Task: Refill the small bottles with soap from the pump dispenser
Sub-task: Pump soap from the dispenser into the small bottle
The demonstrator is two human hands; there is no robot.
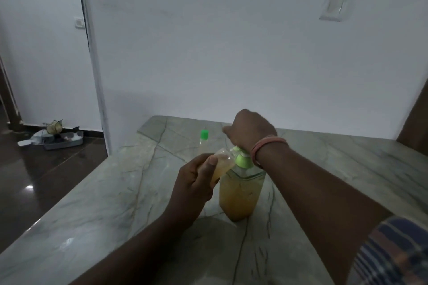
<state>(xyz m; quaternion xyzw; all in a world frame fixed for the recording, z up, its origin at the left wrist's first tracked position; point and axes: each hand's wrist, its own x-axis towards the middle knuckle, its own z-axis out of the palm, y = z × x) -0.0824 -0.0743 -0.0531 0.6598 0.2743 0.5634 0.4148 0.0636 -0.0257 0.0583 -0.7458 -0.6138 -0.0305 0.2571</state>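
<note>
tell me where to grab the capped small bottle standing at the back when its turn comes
Probably around the clear body of the capped small bottle, below its green cap, coming from the left. It stands upright, and the left hand is nearer; the pump dispenser and right hand crowd its right side.

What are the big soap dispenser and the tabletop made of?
Pump dispenser: seemingly clear glossy plastic, since the amber soap shows through; its pump top is opaque green. Table: likely polished stone, perhaps marble, grey-green with dark veins and glare.
</note>
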